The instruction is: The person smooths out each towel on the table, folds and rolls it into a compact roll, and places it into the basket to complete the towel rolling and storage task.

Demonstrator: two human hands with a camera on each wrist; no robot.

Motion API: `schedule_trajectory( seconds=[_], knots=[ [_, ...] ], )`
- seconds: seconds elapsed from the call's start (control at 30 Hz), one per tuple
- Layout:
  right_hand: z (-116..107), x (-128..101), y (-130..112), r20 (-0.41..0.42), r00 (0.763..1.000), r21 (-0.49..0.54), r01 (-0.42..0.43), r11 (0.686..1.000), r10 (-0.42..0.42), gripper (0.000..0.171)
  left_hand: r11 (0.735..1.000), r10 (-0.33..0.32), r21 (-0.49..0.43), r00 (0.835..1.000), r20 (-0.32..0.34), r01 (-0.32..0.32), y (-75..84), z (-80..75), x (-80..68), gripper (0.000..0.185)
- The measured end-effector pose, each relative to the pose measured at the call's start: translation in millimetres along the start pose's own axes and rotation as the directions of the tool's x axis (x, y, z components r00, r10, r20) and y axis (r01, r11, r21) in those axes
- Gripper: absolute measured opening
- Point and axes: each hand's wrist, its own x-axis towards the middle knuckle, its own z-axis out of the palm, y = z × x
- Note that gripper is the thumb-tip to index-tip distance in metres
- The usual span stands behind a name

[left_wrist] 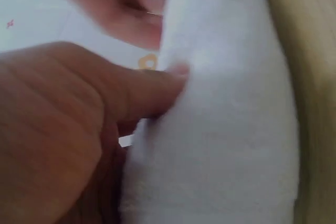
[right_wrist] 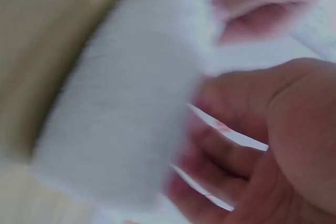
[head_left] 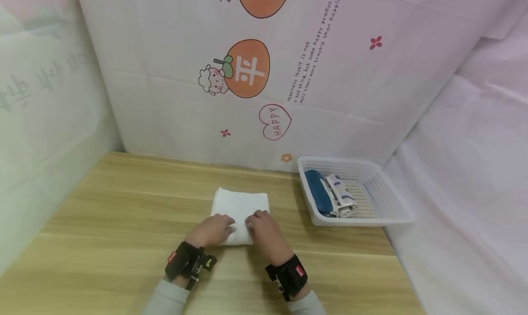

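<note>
A white folded towel (head_left: 240, 206) lies on the wooden table (head_left: 123, 214), its near end rolled up. My left hand (head_left: 212, 230) grips the roll's left part, thumb pressed into the cloth (left_wrist: 220, 129). My right hand (head_left: 264, 227) grips its right part, fingers curled round the white roll (right_wrist: 121, 124). Both wrist views are close and blurred; the other hand's fingers show at the top of each.
A white plastic basket (head_left: 383, 205) stands at the table's right back, holding a rolled blue towel (head_left: 317, 191) and a rolled white patterned towel (head_left: 340, 196). Printed sheets hang as walls behind and at both sides. Bare wood stretches to the left.
</note>
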Motion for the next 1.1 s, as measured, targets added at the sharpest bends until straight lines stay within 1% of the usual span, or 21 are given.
schedule_trajectory(
  seconds=[0.03,0.1,0.17,0.27,0.33,0.37,0.43,0.53,0.6,0.67,0.77,0.87,0.9,1.0,1.07,1.1],
  knots=[
    [-1.7,-0.7,-0.6,0.009,1.0,-0.002,0.003,1.0,-0.003,0.018,1.0,-0.003,-0.002,1.0,0.0,0.003,-1.1,0.8,1.1,0.025],
    [-1.6,-1.4,-2.0,0.052,0.999,-0.008,0.003,1.0,-0.003,0.022,0.999,-0.017,-0.035,1.0,-0.007,0.017,-4.0,1.0,3.3,0.024],
    [2.1,0.6,-3.6,0.086,0.996,-0.033,-0.001,0.999,0.003,0.024,0.998,-0.011,-0.061,0.999,-0.042,0.008,-7.8,-0.8,5.1,0.022],
    [10.0,5.0,-1.1,0.069,0.998,-0.05,-0.007,0.999,0.011,0.017,0.996,0.015,-0.091,0.996,-0.092,-0.024,-10.7,-6.3,7.1,0.023],
    [14.0,6.4,3.4,0.055,0.999,-0.048,0.002,0.999,0.001,0.017,0.995,0.031,-0.093,0.993,-0.11,-0.041,-10.4,-8.5,6.7,0.029],
    [15.0,6.5,6.2,0.051,0.999,-0.029,0.006,1.0,-0.004,0.018,0.995,0.032,-0.092,0.993,-0.113,-0.042,-9.4,-9.2,5.9,0.032],
    [17.4,6.2,12.0,0.054,0.998,0.039,0.009,0.999,-0.011,0.018,0.995,0.032,-0.086,0.994,-0.102,-0.041,-7.4,-8.8,3.7,0.036],
    [20.3,5.6,19.1,0.091,0.996,0.16,-0.012,0.987,-0.003,0.019,0.996,0.021,-0.08,0.997,-0.076,-0.027,-5.5,-5.7,2.2,0.039],
    [22.0,5.8,23.5,0.11,0.994,0.234,-0.016,0.972,-0.01,0.019,0.997,0.022,-0.072,0.998,-0.05,-0.026,-5.2,-3.5,3.1,0.035],
    [23.7,5.5,27.5,0.119,0.993,0.274,-0.009,0.962,-0.025,0.02,0.996,0.03,-0.077,0.999,-0.029,-0.033,-5.3,-1.7,4.3,0.029],
    [22.2,6.2,30.5,0.114,0.992,0.323,0.012,0.946,-0.051,0.02,0.994,0.063,-0.095,0.998,0.009,-0.062,-7.8,-0.8,6.0,0.017],
    [17.9,6.1,30.6,0.089,0.995,0.335,0.022,0.942,-0.055,0.021,0.987,0.083,-0.144,0.996,0.045,-0.076,-12.2,-1.1,7.2,0.014],
    [15.2,5.9,29.7,0.073,0.996,0.321,0.022,0.947,-0.048,0.021,0.986,0.073,-0.157,0.996,0.057,-0.064,-13.5,-0.9,7.4,0.016],
    [5.7,3.8,25.6,0.04,0.999,0.26,0.011,0.965,-0.022,0.016,0.982,0.005,-0.191,0.998,0.056,0.006,-16.8,0.3,7.3,0.029],
    [-0.1,2.3,21.6,0.046,0.999,0.214,-0.004,0.977,-0.006,0.018,0.985,-0.026,-0.169,0.999,0.032,0.031,-17.7,1.7,7.3,0.035],
    [-1.0,2.1,20.1,0.054,0.999,0.186,-0.002,0.983,-0.008,0.021,0.989,-0.039,-0.142,0.999,0.012,0.04,-17.5,2.4,7.1,0.037]
  ],
)
